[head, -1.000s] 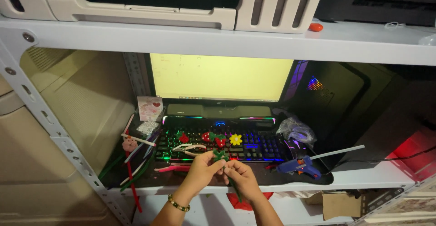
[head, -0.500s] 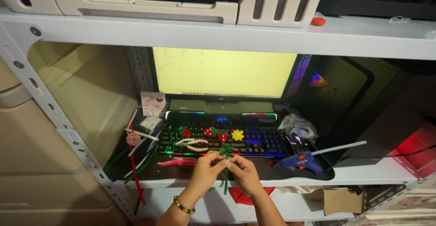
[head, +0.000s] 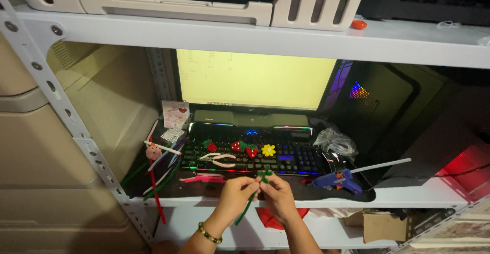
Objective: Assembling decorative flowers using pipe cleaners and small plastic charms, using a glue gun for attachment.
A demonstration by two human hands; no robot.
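Hands at work over the front edge of the bench (head: 408, 195): a green pipe-cleaner stem (head: 253, 195) with a small looped top is pinched between the closed fingers of the left hand (head: 236, 195) and the right hand (head: 275, 195), just in front of the lit keyboard (head: 286, 158). Because the stem is gripped only near its top and is held past the bench edge, it is judged that a slip could drop it to the lower shelf (head: 326, 233), while overtwisting could flatten the loops.
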